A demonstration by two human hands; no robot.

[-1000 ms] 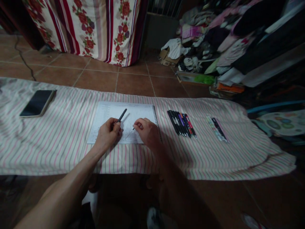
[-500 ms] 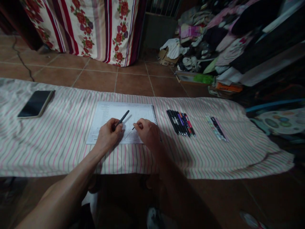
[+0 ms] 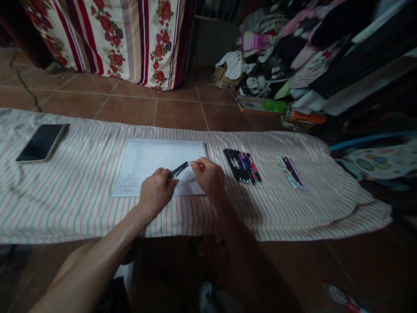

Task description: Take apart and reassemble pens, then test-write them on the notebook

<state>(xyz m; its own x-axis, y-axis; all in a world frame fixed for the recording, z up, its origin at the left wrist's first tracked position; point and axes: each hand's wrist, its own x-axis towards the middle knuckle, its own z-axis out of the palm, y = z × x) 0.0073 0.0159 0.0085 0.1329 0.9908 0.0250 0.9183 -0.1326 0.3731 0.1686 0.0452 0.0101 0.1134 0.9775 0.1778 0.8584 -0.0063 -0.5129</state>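
My left hand (image 3: 157, 190) is closed around a black pen (image 3: 177, 170) whose free end points right, toward my right hand. My right hand (image 3: 208, 177) is pinched shut just at that end of the pen; what its fingertips hold is too small to make out. Both hands rest over the lower right part of a spiral notebook (image 3: 153, 163) lying open on a pink-striped cloth (image 3: 81, 191). A row of several pens (image 3: 241, 166) lies just right of the notebook.
A dark phone (image 3: 41, 142) lies at the cloth's left end. Two or three more pens (image 3: 289, 172) lie further right. Beyond the cloth are brown floor tiles, a floral sheet (image 3: 130, 39) and a heap of clothes (image 3: 286, 52).
The pen in my left hand has tipped from pointing up to pointing right. My right hand has moved up to meet its end. The view has shifted slightly left.
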